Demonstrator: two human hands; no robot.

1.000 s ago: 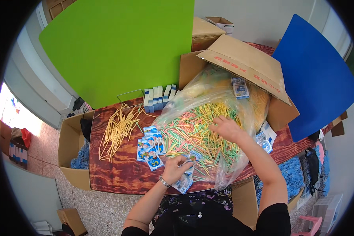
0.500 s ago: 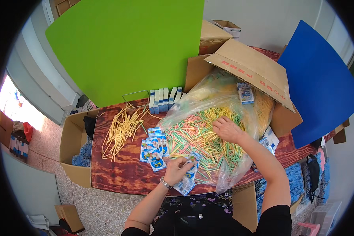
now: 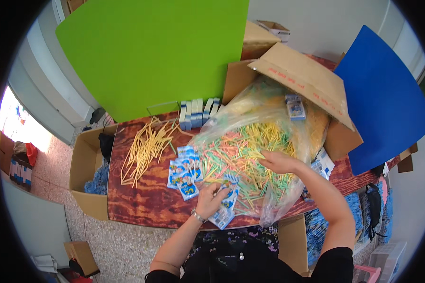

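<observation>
1. Left hand (image 3: 210, 200): a blue-and-white packet (image 3: 231, 182) is pinched between thumb and fingers, near the table's front edge.
2. Right hand (image 3: 279, 162): placed at the heap of coloured sticks (image 3: 229, 158); whether any are grasped cannot be told.
3. The heap is held in a clear plastic bag (image 3: 270, 212), extended from an open carton (image 3: 302, 78).
4. Overlapping packets (image 3: 186, 175) are laid beside the heap.

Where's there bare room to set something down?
The table is bare at near left, between its front edge, yellow sticks and blue-and-white packets; a narrower strip separates those two. Crowded middle: multicoloured sticks, plastic bag, left hand, right hand.
</observation>
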